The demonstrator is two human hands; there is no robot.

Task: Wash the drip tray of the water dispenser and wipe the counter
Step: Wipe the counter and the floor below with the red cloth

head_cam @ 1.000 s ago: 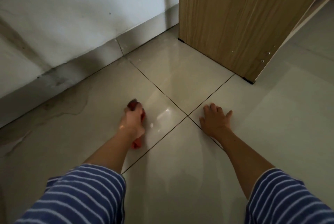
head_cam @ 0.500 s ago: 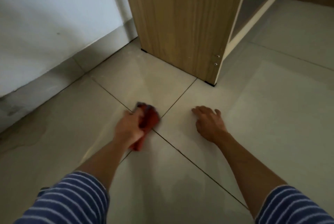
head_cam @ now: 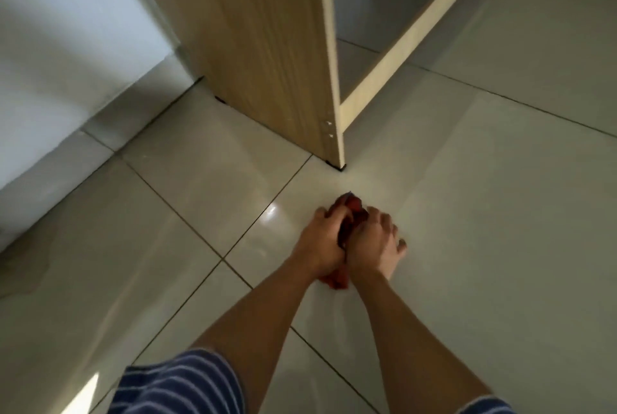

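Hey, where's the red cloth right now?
The red cloth sits on the floor tile, bunched between left hand and right hand, just below the wooden cabinet corner.

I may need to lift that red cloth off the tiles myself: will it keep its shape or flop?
Likely floppy: the red cloth is bunched into folds between the left hand and right hand. Probably light, since the fingers alone gather it. On the glossy tiled floor it should slide easily when pushed.

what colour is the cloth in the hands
Red cloth, seen in the head view.
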